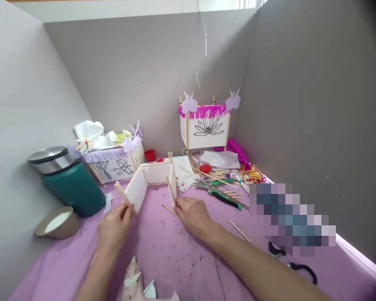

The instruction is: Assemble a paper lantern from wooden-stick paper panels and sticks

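A lantern frame (158, 172) of thin wooden sticks with white paper panels stands on the purple cloth, its near side open toward me. My left hand (114, 225) pinches the stick post at its near left corner. At the near right corner my right hand (192, 215) has its fingers closed on the other post, low down. A loose short stick (168, 209) lies beside the right fingertips. Behind the frame, a finished-looking paper lantern (208, 129) with magenta fringe, a drawn flower and purple rabbit cutouts stands against the back panel.
At left are a green tumbler (73, 184), a bowl (67, 228) of white stuff and a decorated box (119, 167) with paper scraps. Green-handled pliers (225, 200), loose sticks and markers lie right, with black scissors handles (303, 271) nearer. Grey panels (144, 75) enclose the table.
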### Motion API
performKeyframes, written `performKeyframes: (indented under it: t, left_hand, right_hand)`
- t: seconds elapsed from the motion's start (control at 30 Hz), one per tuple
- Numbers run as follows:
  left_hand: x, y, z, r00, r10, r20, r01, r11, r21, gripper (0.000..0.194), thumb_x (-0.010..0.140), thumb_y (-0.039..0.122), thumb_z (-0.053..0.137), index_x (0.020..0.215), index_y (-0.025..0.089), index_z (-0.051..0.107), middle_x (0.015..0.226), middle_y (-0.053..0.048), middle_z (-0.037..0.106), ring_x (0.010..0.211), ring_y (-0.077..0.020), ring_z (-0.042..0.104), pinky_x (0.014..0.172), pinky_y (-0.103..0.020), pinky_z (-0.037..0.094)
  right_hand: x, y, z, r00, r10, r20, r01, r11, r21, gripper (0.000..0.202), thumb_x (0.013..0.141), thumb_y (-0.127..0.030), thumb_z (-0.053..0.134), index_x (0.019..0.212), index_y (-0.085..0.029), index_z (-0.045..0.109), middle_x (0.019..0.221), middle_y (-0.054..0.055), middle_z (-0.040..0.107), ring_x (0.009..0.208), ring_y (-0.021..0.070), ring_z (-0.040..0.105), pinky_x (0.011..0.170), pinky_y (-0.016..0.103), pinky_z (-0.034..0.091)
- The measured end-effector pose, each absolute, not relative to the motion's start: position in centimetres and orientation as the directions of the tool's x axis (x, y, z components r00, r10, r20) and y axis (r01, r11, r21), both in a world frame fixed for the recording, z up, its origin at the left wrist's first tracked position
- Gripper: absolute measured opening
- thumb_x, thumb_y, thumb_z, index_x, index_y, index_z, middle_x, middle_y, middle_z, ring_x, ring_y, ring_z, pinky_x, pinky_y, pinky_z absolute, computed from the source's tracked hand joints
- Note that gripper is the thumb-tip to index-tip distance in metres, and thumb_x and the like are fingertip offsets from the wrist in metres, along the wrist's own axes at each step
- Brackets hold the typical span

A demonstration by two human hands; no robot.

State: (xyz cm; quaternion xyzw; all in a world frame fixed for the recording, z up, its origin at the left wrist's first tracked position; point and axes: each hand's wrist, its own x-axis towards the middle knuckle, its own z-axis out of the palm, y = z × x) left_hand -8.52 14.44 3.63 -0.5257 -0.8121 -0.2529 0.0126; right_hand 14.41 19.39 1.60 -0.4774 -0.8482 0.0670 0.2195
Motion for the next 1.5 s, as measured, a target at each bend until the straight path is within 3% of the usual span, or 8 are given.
performKeyframes:
  t: [0.5,0.7,1.23,1.5]
  left_hand:
    - [-8.5,14.6,3.4,-0.391,0.880,0.270,0.888,0.284,0.361,0.031,0.085,0.039,0.043,0.081,0.020,0.068,0.078,-0.004,0.072,0.072,-0.0181,0.064,0.061,-0.024,0.037]
    - [-8.1,14.5,3.2,-0.337,0.897,0.287,0.890,0.205,0.406,0.030,0.082,0.038,0.046,0.085,0.021,0.070,0.078,-0.003,0.072,0.072,-0.0176,0.065,0.063,-0.023,0.039]
    - [-7.4,14.5,3.0,-0.330,0.910,0.251,0.884,0.205,0.420,0.026,0.083,0.031,0.048,0.081,0.022,0.072,0.070,-0.004,0.070,0.065,-0.0154,0.061,0.060,-0.023,0.034]
    - [-7.6,14.6,3.1,-0.366,0.911,0.192,0.835,0.231,0.499,0.029,0.082,0.037,0.048,0.079,0.022,0.072,0.068,-0.002,0.071,0.066,-0.0157,0.062,0.059,-0.023,0.036]
  right_hand:
    - [14.4,19.3,1.3,-0.409,0.863,0.296,0.794,0.497,-0.350,0.023,0.092,-0.027,0.042,0.092,-0.020,0.064,0.091,0.003,0.070,0.085,0.0179,0.064,0.072,0.027,0.040]
    - [14.5,19.6,1.8,-0.376,0.880,0.290,0.816,0.463,-0.346,0.021,0.090,-0.028,0.045,0.093,-0.020,0.064,0.093,0.003,0.070,0.085,0.0176,0.065,0.071,0.027,0.040]
    - [14.8,20.8,1.7,-0.331,0.913,0.238,0.867,0.394,-0.304,0.024,0.092,-0.029,0.044,0.095,-0.020,0.066,0.097,0.006,0.071,0.087,0.0181,0.064,0.070,0.026,0.040]
    - [14.8,20.8,1.6,-0.351,0.903,0.248,0.864,0.415,-0.285,0.024,0.092,-0.029,0.044,0.093,-0.020,0.067,0.094,0.005,0.071,0.084,0.0182,0.064,0.068,0.027,0.039]
